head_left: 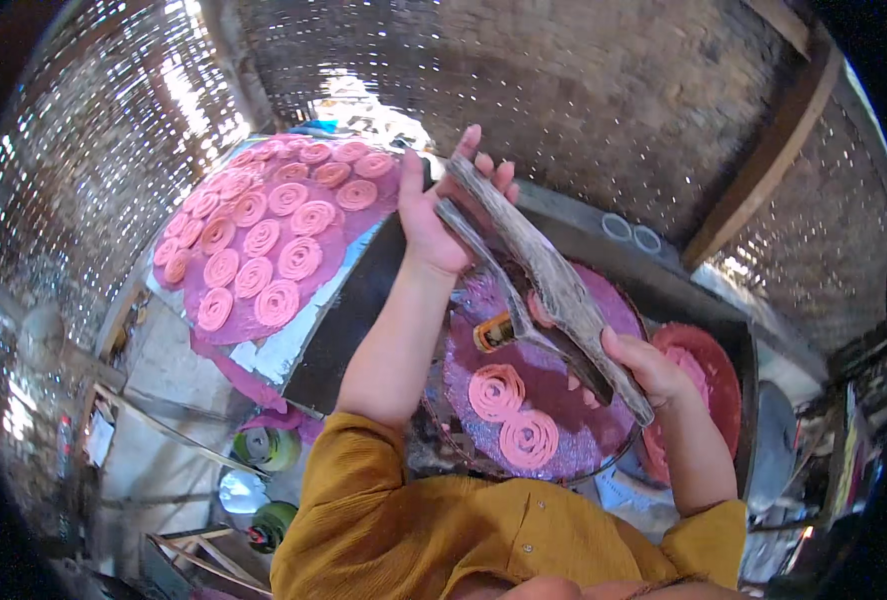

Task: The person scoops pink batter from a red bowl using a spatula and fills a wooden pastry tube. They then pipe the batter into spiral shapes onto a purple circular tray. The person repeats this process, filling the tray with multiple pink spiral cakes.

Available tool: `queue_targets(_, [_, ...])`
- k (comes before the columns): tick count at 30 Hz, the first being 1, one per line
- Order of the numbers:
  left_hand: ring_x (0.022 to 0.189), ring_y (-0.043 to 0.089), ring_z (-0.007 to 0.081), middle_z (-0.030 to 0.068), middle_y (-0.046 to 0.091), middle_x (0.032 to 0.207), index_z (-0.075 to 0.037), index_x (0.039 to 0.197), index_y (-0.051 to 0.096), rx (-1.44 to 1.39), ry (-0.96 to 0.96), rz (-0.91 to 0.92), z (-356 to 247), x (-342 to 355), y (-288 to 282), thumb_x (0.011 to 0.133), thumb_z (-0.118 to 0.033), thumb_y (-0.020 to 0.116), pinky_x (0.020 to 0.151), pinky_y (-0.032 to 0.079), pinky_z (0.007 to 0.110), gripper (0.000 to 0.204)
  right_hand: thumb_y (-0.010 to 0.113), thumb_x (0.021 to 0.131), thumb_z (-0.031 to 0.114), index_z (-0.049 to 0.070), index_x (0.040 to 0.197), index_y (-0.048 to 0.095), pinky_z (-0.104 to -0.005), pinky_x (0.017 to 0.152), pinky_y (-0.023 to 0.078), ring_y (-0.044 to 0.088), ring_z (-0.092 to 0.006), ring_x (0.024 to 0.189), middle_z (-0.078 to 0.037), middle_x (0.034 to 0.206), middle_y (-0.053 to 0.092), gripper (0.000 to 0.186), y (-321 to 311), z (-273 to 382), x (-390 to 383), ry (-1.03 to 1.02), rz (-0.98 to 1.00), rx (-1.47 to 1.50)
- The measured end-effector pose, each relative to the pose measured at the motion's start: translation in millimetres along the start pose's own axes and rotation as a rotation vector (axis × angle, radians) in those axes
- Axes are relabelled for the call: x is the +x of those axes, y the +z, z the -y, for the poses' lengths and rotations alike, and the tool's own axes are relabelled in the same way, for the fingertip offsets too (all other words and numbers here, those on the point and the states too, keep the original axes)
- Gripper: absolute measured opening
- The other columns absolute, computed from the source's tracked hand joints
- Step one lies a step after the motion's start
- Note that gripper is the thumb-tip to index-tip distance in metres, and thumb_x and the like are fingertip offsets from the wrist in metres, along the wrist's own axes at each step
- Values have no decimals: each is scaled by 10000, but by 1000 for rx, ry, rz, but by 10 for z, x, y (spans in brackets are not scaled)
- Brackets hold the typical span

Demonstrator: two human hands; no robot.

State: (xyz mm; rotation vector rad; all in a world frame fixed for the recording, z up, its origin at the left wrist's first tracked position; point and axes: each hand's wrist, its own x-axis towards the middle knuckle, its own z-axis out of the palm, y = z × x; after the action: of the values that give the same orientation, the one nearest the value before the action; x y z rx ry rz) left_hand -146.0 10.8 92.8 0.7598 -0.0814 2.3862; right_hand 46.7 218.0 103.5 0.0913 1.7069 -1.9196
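Observation:
Both my hands hold a weathered grey wooden tool (pixel 553 270) of two long, rough arms, slanting from upper left to lower right. Its upper end lies across the palm of my left hand (pixel 435 222), whose thumb and fingertips stick out past the wood. My right hand (pixel 653 368) is closed round the lower end. A bit of pink dough shows between the arms; whether they are joined is hard to tell. A yellowish can-like cylinder (pixel 493 332) shows beside the thinner arm. Beneath, two pink dough coils (pixel 529 440) lie on a round, purplish sheet (pixel 460 350).
At the left, a large pink-purple sheet (pixel 335 240) carries several dough coils (pixel 278 302). A red basin (pixel 718 345) with pink dough stands by my right hand. Green gas cylinders (pixel 268 448) stand low at the left. Woven walls and a wooden post (pixel 763 160) enclose the place.

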Motion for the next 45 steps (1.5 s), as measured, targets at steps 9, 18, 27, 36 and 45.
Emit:
queue_targets(9, [558, 452, 134, -31, 441, 558, -143, 1232, 455, 123, 171, -291, -176, -168, -714, 820, -606, 356, 672, 409, 357, 627, 391, 846, 566, -1, 900, 580, -294, 542, 482, 589, -168, 613, -100, 756, 615, 600, -239, 17, 563, 202, -78, -332])
queue_targets(18, [449, 405, 87, -66, 388, 471, -136, 1110, 531, 135, 272, -393, -177, -339, -686, 856, -445, 422, 573, 416, 291, 415, 422, 840, 540, -26, 816, 605, -306, 551, 474, 580, -174, 564, -98, 663, 604, 596, -95, 106, 600, 217, -154, -595])
queue_targets(27, [446, 408, 107, -55, 366, 475, -170, 1070, 546, 107, 289, -268, -213, -291, -359, 811, -245, 401, 553, 384, 301, 306, 488, 812, 524, -39, 774, 608, -282, 503, 448, 560, -148, 547, -83, 617, 573, 577, 113, 364, 347, 114, -238, -735])
queue_targets(36, [422, 369, 70, -70, 340, 463, -113, 1021, 555, 115, 334, -276, -209, -278, -76, 806, -187, 447, 512, 377, 250, 251, 544, 793, 468, -17, 685, 577, -268, 470, 427, 509, -120, 493, -48, 558, 524, 498, 213, 372, 238, 38, -315, -745])
queue_targets(45, [406, 355, 65, -72, 329, 459, -110, 1044, 560, 175, 394, -232, -304, -96, 153, 803, -190, 455, 507, 374, 248, 275, 561, 789, 433, -20, 710, 595, -256, 459, 398, 467, -92, 498, -18, 554, 502, 462, 279, 571, 212, -119, -407, -970])
